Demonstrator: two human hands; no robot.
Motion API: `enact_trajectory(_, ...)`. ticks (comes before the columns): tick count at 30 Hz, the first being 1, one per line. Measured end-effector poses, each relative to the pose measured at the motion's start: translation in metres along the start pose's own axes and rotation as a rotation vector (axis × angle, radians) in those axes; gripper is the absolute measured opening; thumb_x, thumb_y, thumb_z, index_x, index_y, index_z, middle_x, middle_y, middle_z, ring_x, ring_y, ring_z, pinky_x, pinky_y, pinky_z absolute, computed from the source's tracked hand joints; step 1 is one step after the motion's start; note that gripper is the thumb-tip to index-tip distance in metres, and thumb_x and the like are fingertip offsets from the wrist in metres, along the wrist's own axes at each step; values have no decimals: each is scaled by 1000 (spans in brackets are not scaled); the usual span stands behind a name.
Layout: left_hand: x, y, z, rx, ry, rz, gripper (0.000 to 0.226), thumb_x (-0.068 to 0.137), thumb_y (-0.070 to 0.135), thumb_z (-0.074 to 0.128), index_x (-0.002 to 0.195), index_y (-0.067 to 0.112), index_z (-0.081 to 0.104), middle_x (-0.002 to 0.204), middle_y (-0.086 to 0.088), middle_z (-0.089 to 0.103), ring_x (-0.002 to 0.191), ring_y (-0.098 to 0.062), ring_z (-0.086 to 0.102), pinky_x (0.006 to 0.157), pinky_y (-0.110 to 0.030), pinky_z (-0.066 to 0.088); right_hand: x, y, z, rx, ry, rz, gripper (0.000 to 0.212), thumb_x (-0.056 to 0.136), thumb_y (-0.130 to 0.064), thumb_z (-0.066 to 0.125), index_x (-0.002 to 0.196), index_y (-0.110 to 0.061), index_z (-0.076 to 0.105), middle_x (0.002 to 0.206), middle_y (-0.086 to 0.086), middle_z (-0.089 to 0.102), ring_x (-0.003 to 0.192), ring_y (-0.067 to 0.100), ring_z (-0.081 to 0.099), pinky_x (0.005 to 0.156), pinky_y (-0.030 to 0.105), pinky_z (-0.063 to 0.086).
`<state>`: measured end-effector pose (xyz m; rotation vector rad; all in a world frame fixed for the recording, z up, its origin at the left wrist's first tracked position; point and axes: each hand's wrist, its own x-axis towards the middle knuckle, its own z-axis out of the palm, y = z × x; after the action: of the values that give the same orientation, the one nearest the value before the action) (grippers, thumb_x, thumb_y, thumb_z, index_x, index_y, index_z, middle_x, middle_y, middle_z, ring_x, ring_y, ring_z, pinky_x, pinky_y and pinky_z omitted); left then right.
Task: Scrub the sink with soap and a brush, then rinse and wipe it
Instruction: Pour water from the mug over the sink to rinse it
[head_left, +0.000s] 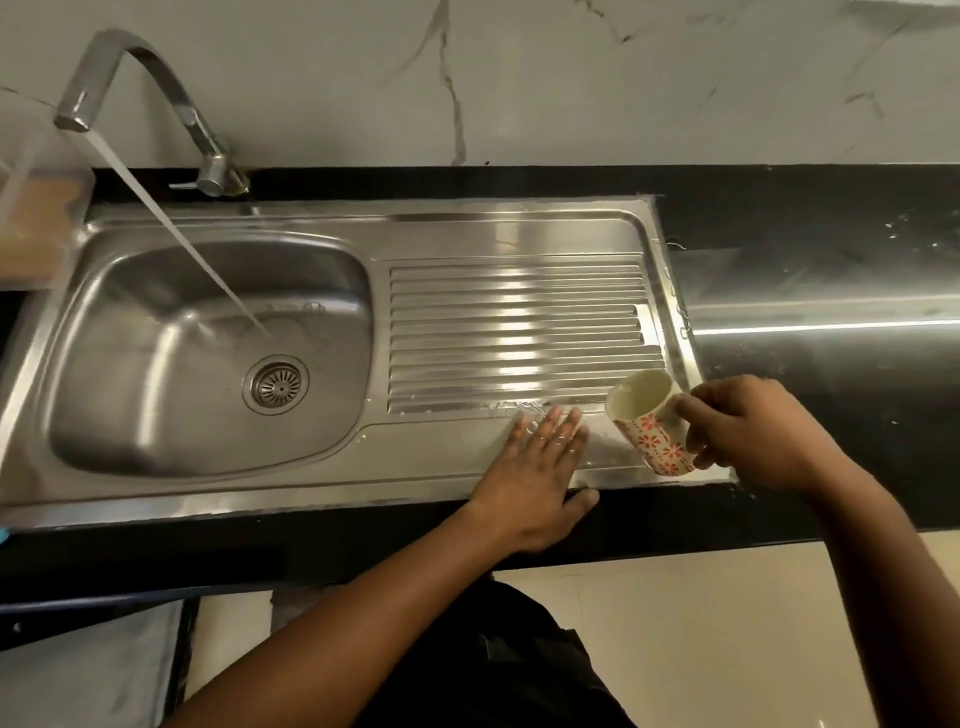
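Stainless sink (208, 260), set in black desk (810, 218); tap (130, 57) running into basin. Left hand (535, 467): flat, fingers straight, pressed on wet drainboard (514, 332). Right hand (753, 431): grip curled round tilted floral cup (649, 431).

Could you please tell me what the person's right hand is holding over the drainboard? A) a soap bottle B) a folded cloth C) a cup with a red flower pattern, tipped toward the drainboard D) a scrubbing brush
C: the right hand grips a cup with red flowers, tilted with its mouth toward the drainboard.
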<state>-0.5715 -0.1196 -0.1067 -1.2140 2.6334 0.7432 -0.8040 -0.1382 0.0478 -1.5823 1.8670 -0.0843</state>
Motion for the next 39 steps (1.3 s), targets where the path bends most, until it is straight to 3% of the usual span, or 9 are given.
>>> enact_trajectory(5, 57, 30, -3, -2, 21, 103, 75, 110, 58, 22, 169, 17, 1, 177, -6, -11, 161, -23, -25, 130, -57, -10, 16, 9, -4, -78, 111, 58, 30, 105, -41, 52, 93, -26, 75, 72, -7, 75, 58, 3, 72, 63, 34, 61)
enact_trajectory(9, 82, 33, -5, 74, 22, 43, 68, 110, 50, 20, 169, 18, 9, 178, -9, 4, 163, -30, -16, 130, -58, -10, 38, 2, -4, -259, 152, 56, 38, 100, -49, 50, 82, -25, 74, 70, -7, 74, 60, 10, 71, 64, 37, 61)
enact_trajectory(13, 80, 17, -8, 84, 81, -9, 67, 111, 47, 21, 170, 18, 8, 178, -8, 8, 165, -28, -7, 131, -54, -8, 52, -18, -2, -383, 138, -38, 37, 99, -49, 52, 77, -26, 69, 74, -7, 70, 64, 14, 65, 53, 27, 44)
enact_trajectory(17, 59, -17, -6, 15, 175, -184, 70, 111, 49, 17, 169, 14, 1, 178, -8, -5, 163, -26, -18, 132, -51, -3, 60, -24, -3, -258, 42, -85, 35, 99, -54, 54, 85, -29, 75, 75, -12, 72, 66, 8, 70, 63, 38, 61)
enact_trajectory(21, 32, -46, -8, -41, 168, -397, 73, 110, 57, 6, 164, 18, -22, 171, -6, -32, 157, -26, -32, 131, -51, -12, 58, -22, -12, -46, 9, -82, 25, 99, -43, 60, 93, -27, 78, 72, -12, 75, 64, 3, 73, 70, 38, 63)
enact_trajectory(24, 27, -50, -10, -57, 186, -486, 76, 109, 55, 7, 162, 12, -25, 168, -10, -39, 156, -27, -36, 130, -53, -13, 57, -15, -21, 64, 30, -42, 26, 101, -39, 60, 92, -23, 78, 72, -10, 76, 64, 7, 74, 73, 43, 64)
enact_trajectory(28, 61, -35, -19, -73, 215, -357, 76, 110, 51, 14, 164, 12, -24, 169, -10, -35, 156, -27, -36, 130, -52, -14, 71, -8, -27, 8, 98, 10, 30, 103, -42, 56, 87, -26, 76, 69, -11, 75, 60, 6, 73, 71, 44, 64)
enact_trajectory(33, 134, -12, -38, -26, 168, -136, 72, 111, 46, 24, 169, 12, -4, 176, -11, -14, 162, -29, -21, 130, -57, -5, 97, -11, -30, 1, 205, 37, 33, 103, -46, 54, 92, -24, 76, 74, -8, 76, 59, 5, 73, 63, 37, 63)
enact_trajectory(39, 160, -13, -41, 41, 163, -141, 70, 111, 44, 26, 169, 8, 8, 177, -12, 10, 165, -28, -5, 132, -51, -6, 113, -21, -23, 101, 274, 24, 31, 101, -42, 55, 87, -23, 76, 70, -7, 76, 60, 8, 74, 69, 45, 65)
